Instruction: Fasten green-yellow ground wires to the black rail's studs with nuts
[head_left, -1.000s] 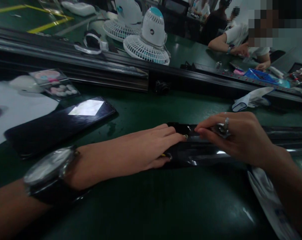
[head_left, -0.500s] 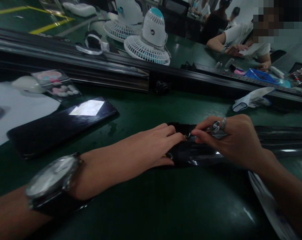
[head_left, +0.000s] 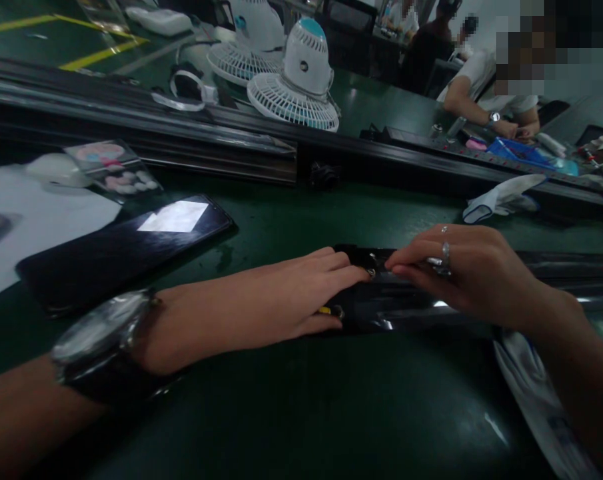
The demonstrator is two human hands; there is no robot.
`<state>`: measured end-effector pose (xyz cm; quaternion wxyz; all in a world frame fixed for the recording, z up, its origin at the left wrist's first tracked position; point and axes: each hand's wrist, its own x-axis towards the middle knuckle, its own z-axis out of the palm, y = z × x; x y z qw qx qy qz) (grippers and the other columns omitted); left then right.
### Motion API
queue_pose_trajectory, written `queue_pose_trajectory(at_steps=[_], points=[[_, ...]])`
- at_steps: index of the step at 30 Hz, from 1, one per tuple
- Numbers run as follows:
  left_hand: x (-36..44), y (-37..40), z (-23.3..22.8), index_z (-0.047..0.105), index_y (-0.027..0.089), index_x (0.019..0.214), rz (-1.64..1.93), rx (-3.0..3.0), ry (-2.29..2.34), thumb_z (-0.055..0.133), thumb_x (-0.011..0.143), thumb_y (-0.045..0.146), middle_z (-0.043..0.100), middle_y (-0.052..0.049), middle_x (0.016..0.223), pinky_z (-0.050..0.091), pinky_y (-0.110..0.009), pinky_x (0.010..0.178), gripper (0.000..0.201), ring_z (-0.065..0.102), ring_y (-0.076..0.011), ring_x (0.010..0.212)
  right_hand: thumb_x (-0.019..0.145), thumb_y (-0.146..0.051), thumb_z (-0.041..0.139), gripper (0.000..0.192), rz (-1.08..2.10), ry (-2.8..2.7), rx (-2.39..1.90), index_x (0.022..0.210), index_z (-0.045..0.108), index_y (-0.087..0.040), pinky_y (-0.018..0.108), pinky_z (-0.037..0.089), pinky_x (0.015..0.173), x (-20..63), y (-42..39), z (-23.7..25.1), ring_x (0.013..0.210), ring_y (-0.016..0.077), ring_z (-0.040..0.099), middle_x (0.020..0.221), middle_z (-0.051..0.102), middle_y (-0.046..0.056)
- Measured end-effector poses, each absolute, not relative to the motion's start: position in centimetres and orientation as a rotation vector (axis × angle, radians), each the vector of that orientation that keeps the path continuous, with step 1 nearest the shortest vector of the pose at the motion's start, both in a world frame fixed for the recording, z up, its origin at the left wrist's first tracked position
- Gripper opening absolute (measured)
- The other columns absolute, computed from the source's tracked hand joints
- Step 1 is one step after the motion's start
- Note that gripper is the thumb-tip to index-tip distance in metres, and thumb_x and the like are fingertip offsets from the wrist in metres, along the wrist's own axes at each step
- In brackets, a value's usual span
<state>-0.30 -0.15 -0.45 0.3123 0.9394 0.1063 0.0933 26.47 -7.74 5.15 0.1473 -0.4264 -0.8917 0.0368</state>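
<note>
A long glossy black bar lies crosswise on the green table. My left hand is wrapped over its left end, thumb on the near side and fingers on the far side; a bit of yellow shows by the thumb. At the left fingertips sits a small shiny metal part. Just right of that part, my right hand is closed in a pinch above the bar. Something silvery shows under its curled fingers, too hidden to name.
A dark phone-like slab and white paper lie at left. White gloves rest behind and at right. Black rails cross the table, with white fans beyond. A person sits opposite at a blue tray.
My right hand has turned and drawn slightly right, its fingertips now apart from the small metal part. The left hand stays nearly still. The person opposite has lowered their hands toward the blue tray.
</note>
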Motion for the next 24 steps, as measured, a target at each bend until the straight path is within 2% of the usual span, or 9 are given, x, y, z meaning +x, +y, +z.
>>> queue_pose_trajectory(at_steps=[3,7,12,16,21,24], points=[[-0.1,-0.3,-0.7,0.052,0.029,0.14,0.273,2.52,0.314,0.066,0.097,0.039,0.062,-0.006,0.128,0.051,-0.031,0.09,0.046,0.062,-0.0198,0.109,0.099,-0.028,0.062,0.014,0.109,-2.432,-1.323,0.097,0.074,-0.022,0.026,0.044,0.061,26.1,-7.9,5.3,0.064,0.0135,0.068,0.081,0.077,0.001],[0.3,-0.5,-1.1,0.055,0.026,0.133,0.265,2.591,0.324,0.063,0.098,0.037,0.063,-0.007,0.122,0.05,-0.031,0.088,0.038,0.061,-0.0204,0.107,0.097,-0.028,0.066,0.014,0.11,-2.306,-1.38,0.089,0.074,-0.02,0.024,0.04,0.052,25.3,-8.1,5.0,0.05,0.0101,0.063,0.066,0.073,-0.003],[0.5,-0.7,-1.2,0.056,0.024,0.129,0.267,2.631,0.329,0.061,0.099,0.035,0.063,-0.007,0.119,0.049,-0.031,0.086,0.032,0.06,-0.0204,0.104,0.095,-0.029,0.07,0.013,0.079,-2.275,-1.387,0.087,0.075,-0.019,0.024,0.038,0.05,24.7,-8.1,4.4,0.046,0.0096,0.059,0.06,0.071,-0.004],[0.3,-0.6,-1.5,0.056,0.023,0.131,0.284,2.634,0.307,0.062,0.099,0.031,0.063,-0.008,0.12,0.049,-0.032,0.088,0.034,0.06,-0.0213,0.106,0.098,-0.027,0.065,0.015,0.117,-2.325,-1.375,0.088,0.074,-0.019,0.023,0.04,0.054,24.8,-7.9,4.1,0.05,0.0101,0.062,0.067,0.073,-0.002],[0.0,-0.2,-0.8,0.051,0.026,0.139,0.239,2.577,0.263,0.061,0.096,0.019,0.062,-0.006,0.128,0.048,-0.03,0.093,0.045,0.06,-0.0197,0.111,0.1,-0.027,0.062,0.012,0.117,-2.544,-1.163,0.103,0.071,-0.019,0.027,0.046,0.069,26.1,-7.8,4.6,0.075,0.0155,0.07,0.087,0.077,0.002],[0.0,-0.2,0.3,0.047,0.028,0.144,0.216,2.538,0.224,0.061,0.094,0.012,0.061,-0.005,0.129,0.045,-0.028,0.1,0.054,0.059,-0.0183,0.114,0.099,-0.026,0.064,0.011,0.056,-2.542,-1.134,0.104,0.07,-0.019,0.027,0.045,0.068,26.6,-7.9,5.2,0.074,0.015,0.069,0.086,0.076,0.001]])
